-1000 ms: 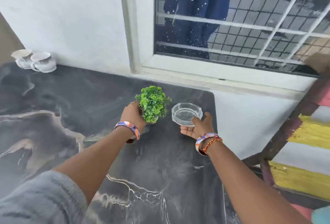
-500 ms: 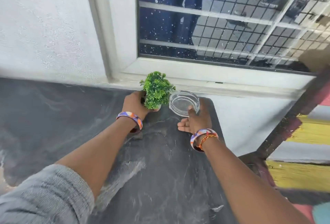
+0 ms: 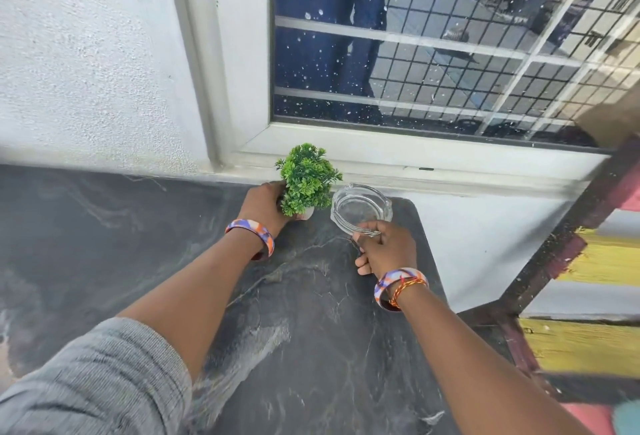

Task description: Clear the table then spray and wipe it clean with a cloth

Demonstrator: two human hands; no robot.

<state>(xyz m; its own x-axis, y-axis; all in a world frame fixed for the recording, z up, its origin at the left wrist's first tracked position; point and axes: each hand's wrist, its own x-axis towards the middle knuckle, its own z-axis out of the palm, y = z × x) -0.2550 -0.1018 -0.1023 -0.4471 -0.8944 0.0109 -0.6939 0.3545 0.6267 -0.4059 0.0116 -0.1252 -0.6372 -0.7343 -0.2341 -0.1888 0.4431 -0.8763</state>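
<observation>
Clearing stage, not finished. Left hand [image 3: 264,206] wraps around the pot of one small green plant [image 3: 306,180]; right hand [image 3: 386,247] pinches the near rim of one glass ashtray [image 3: 360,208]. Both items sit at the far corner of the dark marbled worktop [image 3: 311,348], just below the window sill [image 3: 415,164]; lifted or resting, cannot tell. No spray bottle or cloth in view, so spraying and wiping likely remain.
</observation>
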